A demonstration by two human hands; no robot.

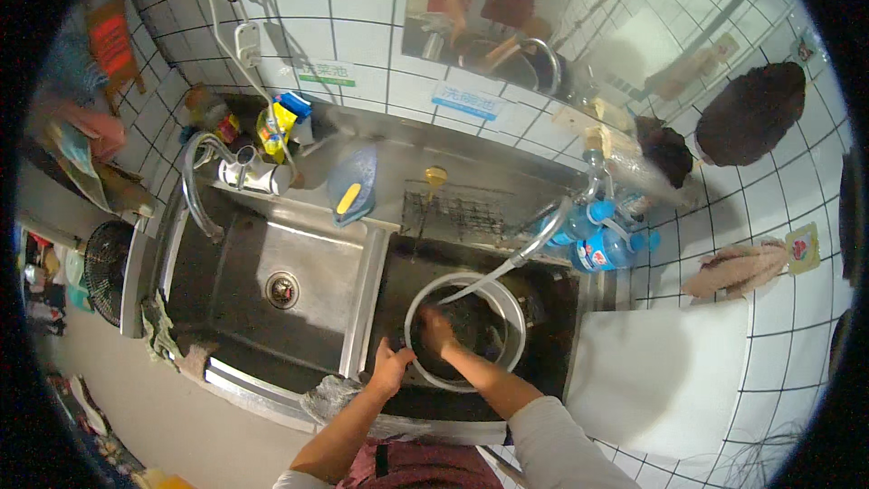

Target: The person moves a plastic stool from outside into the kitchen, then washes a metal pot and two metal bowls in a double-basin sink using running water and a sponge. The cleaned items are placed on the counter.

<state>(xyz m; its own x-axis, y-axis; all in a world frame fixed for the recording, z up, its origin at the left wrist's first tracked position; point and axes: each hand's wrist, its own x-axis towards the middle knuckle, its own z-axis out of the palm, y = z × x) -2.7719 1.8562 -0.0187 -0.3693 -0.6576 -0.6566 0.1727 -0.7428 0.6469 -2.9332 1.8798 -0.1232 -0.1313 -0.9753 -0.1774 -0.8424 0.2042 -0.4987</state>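
In the right basin of a steel double sink stands a round metal pot (521,346) with a pale rim. My left hand (392,365) is at the pot's near left rim, its thumb against the edge; the hidden fingers leave its grip unclear. Inside the pot, my right hand (436,331) reaches down along the left wall, blurred, and whether it holds anything cannot be seen. Water runs into the pot from the spout of a metal faucet (546,234) at the right. The pot's inside looks dark.
The left basin (319,272) has a drain and a curved faucet (193,177). A blue scoop-like item (353,183) and a wire rack (455,207) lie behind the basins. Blue-capped bottles (601,248) stand right of the faucet. A grey cloth (329,397) hangs on the front edge; a white board (658,380) lies right.
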